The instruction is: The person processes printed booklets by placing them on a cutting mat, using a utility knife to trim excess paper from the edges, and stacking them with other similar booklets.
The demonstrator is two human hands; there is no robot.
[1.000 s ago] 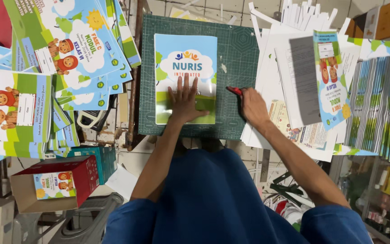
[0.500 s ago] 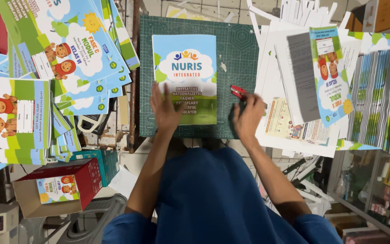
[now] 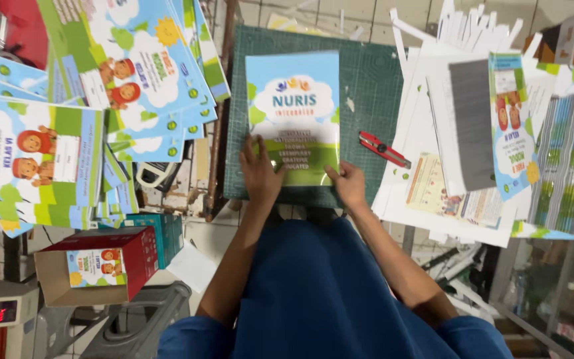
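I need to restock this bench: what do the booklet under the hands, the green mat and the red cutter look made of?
Booklet: glossy printed paper or card; its cover catches light. Green mat: probably matte rubbery plastic, with a printed grid. Red cutter: apparently a red plastic body with a dark part, material unclear. Left hand and right hand rest on the booklet.

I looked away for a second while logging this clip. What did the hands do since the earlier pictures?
The right hand let go of the red cutter, which now lies on the mat, and moved to the booklet's lower right corner. The left hand slid from the cover's middle to its lower left edge. The booklet and the stacks around it stayed put.
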